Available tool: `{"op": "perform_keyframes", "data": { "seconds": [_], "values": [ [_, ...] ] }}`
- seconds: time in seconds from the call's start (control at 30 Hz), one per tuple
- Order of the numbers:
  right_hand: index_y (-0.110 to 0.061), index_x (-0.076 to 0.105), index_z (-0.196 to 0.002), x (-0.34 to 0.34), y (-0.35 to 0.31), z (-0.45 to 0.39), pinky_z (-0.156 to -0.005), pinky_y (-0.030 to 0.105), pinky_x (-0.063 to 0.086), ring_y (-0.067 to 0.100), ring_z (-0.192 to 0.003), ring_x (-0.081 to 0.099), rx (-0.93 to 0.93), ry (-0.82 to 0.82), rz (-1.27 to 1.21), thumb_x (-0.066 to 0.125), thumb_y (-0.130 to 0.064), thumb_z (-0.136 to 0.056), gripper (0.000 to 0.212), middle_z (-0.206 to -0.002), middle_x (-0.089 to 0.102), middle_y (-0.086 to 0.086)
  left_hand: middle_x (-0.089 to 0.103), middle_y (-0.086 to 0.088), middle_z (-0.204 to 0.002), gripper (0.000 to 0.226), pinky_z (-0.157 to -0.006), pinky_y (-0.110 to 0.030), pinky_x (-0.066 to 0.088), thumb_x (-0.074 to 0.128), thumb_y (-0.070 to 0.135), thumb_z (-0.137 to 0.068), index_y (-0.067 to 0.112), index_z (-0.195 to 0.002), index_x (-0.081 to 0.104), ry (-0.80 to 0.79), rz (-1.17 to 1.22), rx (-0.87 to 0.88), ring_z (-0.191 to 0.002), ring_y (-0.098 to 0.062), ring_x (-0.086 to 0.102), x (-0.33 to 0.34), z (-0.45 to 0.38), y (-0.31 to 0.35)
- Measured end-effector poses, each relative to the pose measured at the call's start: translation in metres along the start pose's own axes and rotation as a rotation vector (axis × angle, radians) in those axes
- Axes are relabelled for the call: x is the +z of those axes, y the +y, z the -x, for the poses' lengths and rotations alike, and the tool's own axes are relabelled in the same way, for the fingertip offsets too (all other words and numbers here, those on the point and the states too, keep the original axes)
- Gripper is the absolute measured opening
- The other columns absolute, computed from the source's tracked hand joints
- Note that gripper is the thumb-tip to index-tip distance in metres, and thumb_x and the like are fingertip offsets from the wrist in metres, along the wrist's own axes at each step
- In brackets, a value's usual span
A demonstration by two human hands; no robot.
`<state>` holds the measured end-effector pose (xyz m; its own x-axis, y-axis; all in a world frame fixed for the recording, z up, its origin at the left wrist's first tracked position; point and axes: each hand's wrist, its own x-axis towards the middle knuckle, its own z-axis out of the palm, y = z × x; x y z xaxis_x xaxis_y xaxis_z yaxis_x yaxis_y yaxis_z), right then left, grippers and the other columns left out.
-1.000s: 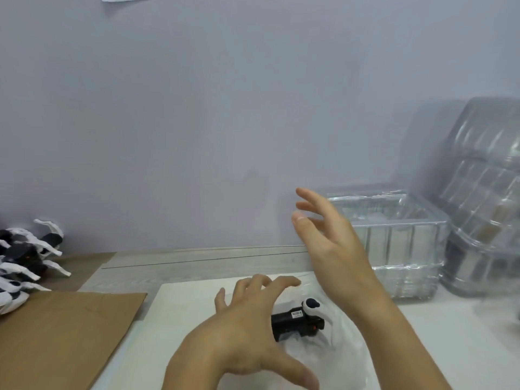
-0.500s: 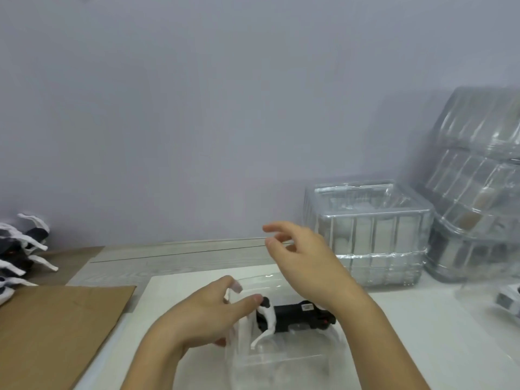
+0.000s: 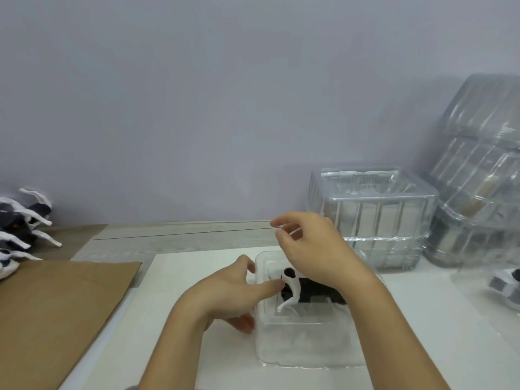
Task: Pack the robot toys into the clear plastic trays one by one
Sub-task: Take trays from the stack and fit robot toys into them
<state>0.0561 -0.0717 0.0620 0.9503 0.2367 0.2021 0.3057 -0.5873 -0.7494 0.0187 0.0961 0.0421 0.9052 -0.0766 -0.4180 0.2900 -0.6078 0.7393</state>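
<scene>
Nearest, resting on the white sheet [image 3: 180, 277] of the bench [image 3: 174, 239]: a clear plastic tray [image 3: 304, 347], open side up, with a black-and-white robot toy [image 3: 298, 288] lying on its side in the far half, one white leg bent down toward the tray's middle. Left hand [image 3: 230, 294] at the tray's left wall, grip spread around that edge: thumb stretched over the rim with its tip touching the toy's black end, index finger curled at the far left corner, lower fingers pressed against the outside of the wall. Right hand [image 3: 315, 249] poised above the tray's far rim, palm down, grip loosely open and empty, thumb and forefinger apart, touching nothing visible; forearm crossing over the tray's right side and hiding part of the toy. To the left, a brown cardboard sheet [image 3: 56, 311] flat beside the white sheet. Farther left, at the frame edge, a heap of more robot toys [image 3: 19, 229], black bodies and white legs. Farther right, a stack of empty clear trays [image 3: 374, 215] near the wall, and beyond it a taller leaning stack of trays [image 3: 478, 170], blurred. At the far right edge, another packed toy [image 3: 506, 285], only partly visible.
</scene>
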Motion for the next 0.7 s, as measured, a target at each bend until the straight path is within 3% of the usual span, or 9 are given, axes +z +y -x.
{"op": "perform_keyframes", "data": {
  "seconds": [0.07, 0.2, 0.3, 0.4, 0.53, 0.63, 0.7],
  "values": [
    [-0.029, 0.066, -0.118, 0.001, -0.006, 0.001, -0.07, 0.011, 0.043, -0.002, -0.094, 0.058, -0.021, 0.009, -0.029, 0.052, -0.028, -0.098, 0.025, -0.1, 0.061, -0.018, 0.072, -0.004, -0.097, 0.063, -0.083, -0.038, 0.061, 0.068, 0.064, -0.078, 0.025, -0.123, 0.048, -0.018, 0.031, 0.049, -0.074, -0.02, 0.075, 0.009, -0.002, 0.005],
    [-0.03, 0.068, -0.115, 0.001, -0.015, 0.002, -0.074, 0.008, 0.043, -0.001, -0.096, 0.058, -0.06, 0.048, -0.078, 0.052, -0.028, -0.097, 0.023, -0.1, 0.063, -0.016, 0.07, -0.009, -0.11, 0.064, -0.081, -0.03, 0.059, 0.072, 0.054, -0.079, 0.021, -0.13, 0.052, -0.224, 0.297, 0.197, -0.09, -0.025, 0.075, 0.019, 0.001, 0.012],
    [-0.028, 0.069, -0.114, -0.003, -0.017, 0.002, -0.075, 0.007, 0.043, 0.0, -0.095, 0.059, -0.073, 0.079, -0.098, 0.053, -0.026, -0.097, 0.023, -0.098, 0.064, -0.016, 0.074, -0.011, -0.099, 0.033, -0.075, -0.032, 0.06, 0.065, 0.034, -0.094, 0.006, -0.112, 0.064, -0.124, 0.266, 0.28, -0.088, -0.026, 0.075, 0.014, 0.0, 0.013],
    [-0.028, 0.07, -0.113, -0.007, -0.015, 0.003, -0.074, 0.005, 0.042, 0.0, -0.094, 0.059, -0.078, 0.088, -0.102, 0.053, -0.024, -0.097, 0.023, -0.096, 0.064, -0.016, 0.075, -0.007, -0.096, 0.026, -0.077, -0.034, 0.059, 0.052, 0.022, -0.103, 0.002, -0.104, 0.069, -0.114, 0.196, 0.341, -0.087, -0.025, 0.075, 0.018, -0.002, 0.013],
    [-0.027, 0.071, -0.111, -0.01, -0.016, 0.005, -0.072, 0.003, 0.041, 0.0, -0.091, 0.059, -0.092, 0.111, -0.134, 0.054, -0.023, -0.096, 0.023, -0.091, 0.064, -0.018, 0.074, 0.002, -0.105, 0.023, -0.085, -0.034, 0.059, 0.049, 0.009, -0.101, 0.013, -0.108, 0.071, -0.192, 0.14, 0.438, -0.096, -0.018, 0.073, 0.044, -0.001, 0.025],
    [-0.027, 0.071, -0.111, -0.014, -0.019, 0.006, -0.071, 0.003, 0.041, -0.001, -0.09, 0.059, -0.106, 0.116, -0.18, 0.054, -0.022, -0.096, 0.023, -0.089, 0.062, -0.02, 0.074, 0.011, -0.102, 0.033, -0.087, -0.032, 0.058, 0.055, 0.006, -0.094, 0.033, -0.1, 0.072, -0.267, 0.141, 0.489, -0.101, -0.01, 0.07, 0.06, 0.002, 0.035],
    [-0.028, 0.071, -0.11, -0.016, -0.02, 0.006, -0.07, 0.001, 0.041, -0.003, -0.09, 0.058, -0.11, 0.117, -0.212, 0.054, -0.022, -0.096, 0.023, -0.087, 0.062, -0.021, 0.073, 0.008, -0.109, 0.034, -0.088, -0.029, 0.056, 0.058, 0.009, -0.09, 0.034, -0.11, 0.07, -0.315, 0.151, 0.501, -0.107, -0.009, 0.067, 0.064, 0.003, 0.039]
  ]
}}
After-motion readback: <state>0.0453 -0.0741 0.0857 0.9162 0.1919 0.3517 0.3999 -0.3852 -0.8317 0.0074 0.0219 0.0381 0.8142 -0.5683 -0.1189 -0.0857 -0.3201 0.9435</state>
